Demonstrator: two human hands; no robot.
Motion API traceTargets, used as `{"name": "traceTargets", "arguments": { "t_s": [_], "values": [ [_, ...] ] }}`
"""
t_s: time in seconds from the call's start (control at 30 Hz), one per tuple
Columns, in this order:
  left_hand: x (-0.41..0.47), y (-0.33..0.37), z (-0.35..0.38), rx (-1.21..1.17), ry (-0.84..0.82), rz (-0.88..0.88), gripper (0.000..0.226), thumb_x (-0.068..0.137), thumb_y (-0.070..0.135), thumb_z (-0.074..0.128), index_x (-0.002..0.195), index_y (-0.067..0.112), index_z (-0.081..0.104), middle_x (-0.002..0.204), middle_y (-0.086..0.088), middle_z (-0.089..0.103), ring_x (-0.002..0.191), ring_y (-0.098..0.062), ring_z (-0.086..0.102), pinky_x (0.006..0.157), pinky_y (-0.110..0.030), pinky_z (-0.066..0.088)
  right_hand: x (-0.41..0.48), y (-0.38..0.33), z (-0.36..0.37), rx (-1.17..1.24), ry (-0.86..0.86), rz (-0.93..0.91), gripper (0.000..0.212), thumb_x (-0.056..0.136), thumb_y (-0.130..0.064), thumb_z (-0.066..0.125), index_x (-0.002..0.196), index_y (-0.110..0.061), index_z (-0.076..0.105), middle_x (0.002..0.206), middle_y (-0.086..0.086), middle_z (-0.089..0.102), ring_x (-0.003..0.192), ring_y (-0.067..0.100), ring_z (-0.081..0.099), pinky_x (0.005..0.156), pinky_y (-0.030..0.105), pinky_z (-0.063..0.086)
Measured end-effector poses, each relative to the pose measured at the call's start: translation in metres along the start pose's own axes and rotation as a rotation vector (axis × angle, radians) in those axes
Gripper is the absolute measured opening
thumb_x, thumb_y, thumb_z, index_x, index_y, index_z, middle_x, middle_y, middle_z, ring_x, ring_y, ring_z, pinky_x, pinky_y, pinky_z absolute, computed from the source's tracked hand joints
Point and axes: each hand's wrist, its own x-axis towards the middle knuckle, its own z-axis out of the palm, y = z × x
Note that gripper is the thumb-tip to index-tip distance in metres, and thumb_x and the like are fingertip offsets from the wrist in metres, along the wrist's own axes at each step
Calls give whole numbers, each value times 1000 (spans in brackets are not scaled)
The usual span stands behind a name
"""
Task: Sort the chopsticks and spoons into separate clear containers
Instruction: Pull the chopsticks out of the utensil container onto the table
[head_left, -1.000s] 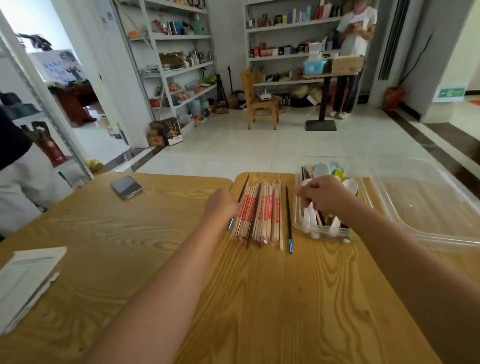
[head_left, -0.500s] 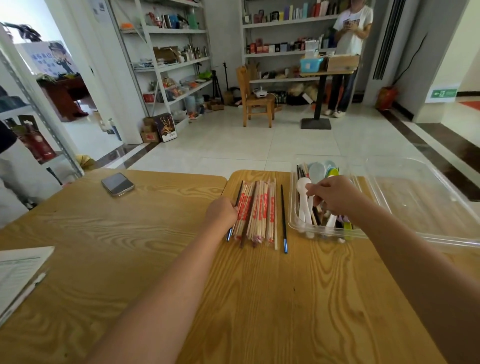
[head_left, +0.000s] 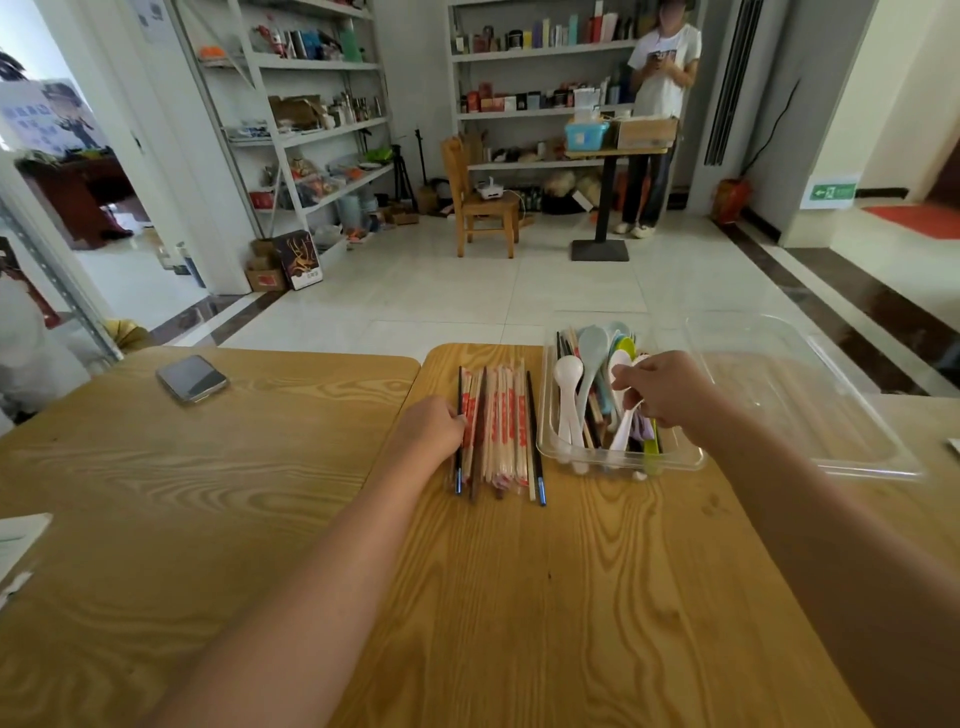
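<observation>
Paper-wrapped wooden chopsticks (head_left: 498, 426) lie in a row on the wooden table, with a black blue-tipped chopstick (head_left: 535, 441) on the right side. My left hand (head_left: 432, 428) sits at the row's left edge, fingers curled onto another black chopstick (head_left: 459, 384). A small clear container (head_left: 618, 461) to the right holds several mixed spoons and chopsticks. My right hand (head_left: 667, 389) is over it and pinches a white spoon (head_left: 623, 434) by the handle. A large clear container (head_left: 831, 415) stands at the far right with nothing in it.
A phone (head_left: 192, 378) lies at the table's back left, and papers (head_left: 15, 535) sit at the left edge. Beyond the table are a tiled floor, a wooden chair (head_left: 483, 202), shelves and a standing person (head_left: 660, 78).
My right hand has shifted a little right inside the small container and now has the white spoon pinched and raised. My left hand has stayed at the chopsticks' left edge.
</observation>
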Motion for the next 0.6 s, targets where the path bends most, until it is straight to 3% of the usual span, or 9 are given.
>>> {"name": "traceTargets", "arguments": {
  "t_s": [0.13, 0.27, 0.37, 0.43, 0.47, 0.53, 0.6],
  "values": [
    [0, 2, -2, 8, 13, -1, 26, 98, 32, 54, 92, 12, 69, 83, -5, 70, 61, -17, 57, 60, -32, 48, 3, 4, -2, -22, 7, 16, 26, 93, -19, 61, 88, 4, 72, 62, 4, 65, 43, 13, 40, 41, 21, 33],
    [-1, 3, -2, -17, 5, -15, 26, 99, 35, 52, 95, 14, 67, 85, -4, 70, 64, -16, 59, 65, -34, 53, 2, 6, -1, -109, 24, -1, 23, 89, -12, 62, 74, 4, 70, 57, 6, 61, 41, 14, 41, 39, 20, 35],
    [-3, 6, -4, -28, 8, -8, 28, 99, 40, 52, 102, 15, 62, 93, -1, 67, 73, -16, 59, 71, -38, 53, 5, 3, 10, -260, -14, -14, 17, 87, -9, 63, 79, 5, 67, 63, 12, 60, 46, 19, 50, 48, 25, 44],
    [-9, 13, -3, -17, -11, 2, 49, 95, 50, 54, 126, 12, 54, 113, -4, 64, 96, -21, 62, 78, -35, 51, 7, -1, 22, -383, -62, -1, 14, 88, -10, 62, 79, 1, 58, 68, 11, 57, 52, 18, 50, 52, 27, 43],
    [-11, 18, 2, 3, -38, 3, 69, 91, 59, 56, 139, 11, 44, 130, -9, 58, 114, -27, 59, 88, -36, 50, 6, -4, 28, -448, -76, 11, 16, 89, -9, 60, 77, -3, 52, 67, 8, 53, 53, 16, 48, 51, 25, 41],
    [-14, 28, 16, 54, -110, -15, 103, 79, 77, 54, 155, 19, 17, 156, -17, 32, 140, -38, 37, 109, -51, 40, 7, -5, 39, -559, -85, 7, 13, 91, -7, 56, 79, -3, 51, 66, 5, 50, 56, 14, 49, 51, 24, 41],
    [-19, 39, 29, 84, -181, -23, 114, 74, 82, 52, 157, 27, -4, 164, -19, 4, 149, -42, 14, 118, -59, 22, 6, -5, 47, -654, -93, -7, 4, 91, -4, 53, 89, -4, 57, 69, 4, 50, 63, 16, 54, 58, 28, 48]
  ]
}}
